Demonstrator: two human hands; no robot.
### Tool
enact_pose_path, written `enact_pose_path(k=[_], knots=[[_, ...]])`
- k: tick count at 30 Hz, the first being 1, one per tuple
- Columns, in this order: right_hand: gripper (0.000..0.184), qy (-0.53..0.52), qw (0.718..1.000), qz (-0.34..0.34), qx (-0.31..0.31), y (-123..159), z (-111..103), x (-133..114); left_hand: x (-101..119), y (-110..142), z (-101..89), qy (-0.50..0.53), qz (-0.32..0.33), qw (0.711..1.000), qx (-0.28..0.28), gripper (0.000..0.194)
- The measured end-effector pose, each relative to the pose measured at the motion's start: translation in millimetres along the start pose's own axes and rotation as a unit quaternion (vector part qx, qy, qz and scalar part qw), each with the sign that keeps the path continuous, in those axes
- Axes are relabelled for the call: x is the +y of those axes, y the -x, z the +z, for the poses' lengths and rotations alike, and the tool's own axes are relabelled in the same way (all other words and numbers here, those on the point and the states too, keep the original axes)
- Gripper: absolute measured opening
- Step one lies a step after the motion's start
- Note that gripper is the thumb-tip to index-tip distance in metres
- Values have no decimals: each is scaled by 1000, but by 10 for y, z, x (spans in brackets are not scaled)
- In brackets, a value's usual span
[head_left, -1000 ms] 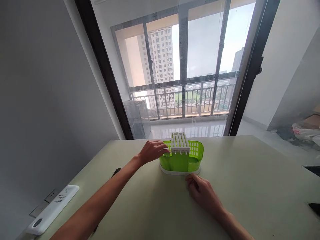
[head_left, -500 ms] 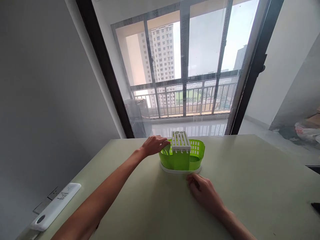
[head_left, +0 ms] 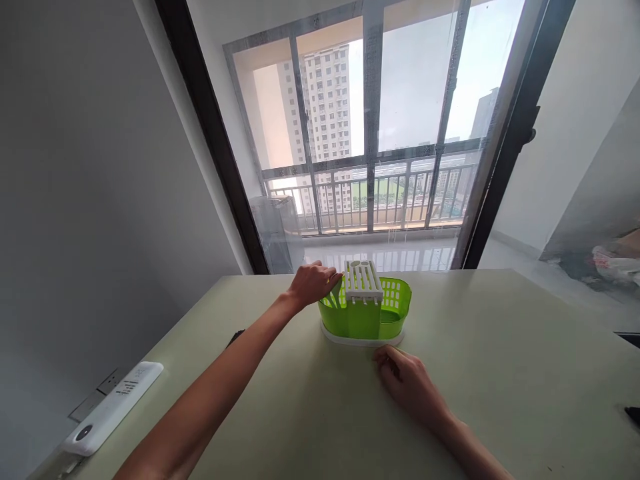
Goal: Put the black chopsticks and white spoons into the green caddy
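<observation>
Pale table (head_left: pixel 465 380) below window (head_left: pixel 370 113). Green basket (head_left: pixel 363 323) at frame centre. Left hand (head_left: pixel 313 284), slightly higher than a second ago, pinches greenish piece (head_left: pixel 336 292) over basket's left end, more of it showing; right hand (head_left: pixel 407 381), lower right, curled beside base.

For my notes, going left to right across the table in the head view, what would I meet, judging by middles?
White oblong device, partly hidden dark object, left hand, green basket, right hand, black object at the right edge.
</observation>
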State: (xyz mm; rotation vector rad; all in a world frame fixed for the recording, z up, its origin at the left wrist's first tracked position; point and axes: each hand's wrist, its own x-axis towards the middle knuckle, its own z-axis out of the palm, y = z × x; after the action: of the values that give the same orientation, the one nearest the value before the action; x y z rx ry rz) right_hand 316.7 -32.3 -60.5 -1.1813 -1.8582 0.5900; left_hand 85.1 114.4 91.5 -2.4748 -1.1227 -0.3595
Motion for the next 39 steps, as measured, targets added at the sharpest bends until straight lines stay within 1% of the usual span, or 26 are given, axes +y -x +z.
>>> enact_pose_path(k=[5, 11, 18, 23, 26, 31, 39], knots=[[23, 1, 1000, -1, 0, 8, -7, -1, 12, -25, 17, -17, -16, 1000, -8, 47], [23, 14, 1000, -1, -14, 9, 26, 62, 33, -28, 47, -31, -24, 999, -11, 48], [23, 14, 1000, 6, -13, 10, 28, 45, 67, -3, 84, -33, -30, 999, -1, 48], [25, 9, 1000, 6, -13, 10, 20, 29, 77, 8, 79, -35, -29, 999, 17, 49], [25, 9, 1000, 7, -14, 13, 19, 32, 66, -23, 45, -33, -40, 998, 32, 50], [23, 18, 1000, 0, -16, 20, 17, 50, 19, -133, -71, -26, -49, 997, 59, 48], [23, 19, 1000, 6, -21, 21, 36, 71, -100, -306, -267, -42, -66, 992, 95, 59]])
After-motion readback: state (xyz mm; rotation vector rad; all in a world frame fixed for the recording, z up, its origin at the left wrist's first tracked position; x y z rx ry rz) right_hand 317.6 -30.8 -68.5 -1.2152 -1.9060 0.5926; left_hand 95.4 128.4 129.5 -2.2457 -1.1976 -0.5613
